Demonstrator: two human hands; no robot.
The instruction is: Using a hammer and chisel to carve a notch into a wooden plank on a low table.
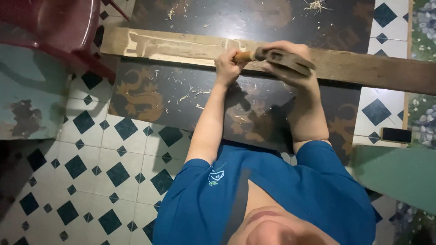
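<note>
While both my hands sit on the tool, the work is a long wooden plank [190, 47] lying flat across the dark patterned mat [172, 104], running left to right across the upper part of view. Tool looks like a hand plane or drawknife-type thing [284, 59]: dark metal body, pale wooden handle. Can't tell exactly which.

Left hand [227, 66] is curled tight round the wooden handle end, fingers wrapped. Right hand [290, 63] cups over and behind the metal body, fingers folded down on it. Two-handed hold, arms stretched out, presumably so weight bears down on the plank face.

Plank shows a lighter, freshly scraped strip toward its left end [150, 45]; rest is darker. Pale shavings [190, 93] are scattered on the mat just near side of the plank, more at top [315, 5].

Further out: red plastic chair [63, 27] top left, near the plank's end. Black-and-white diamond tile floor [104, 172] below. Small dark phone-like slab [396, 134] on the tiles at right, well apart from the plank.
</note>
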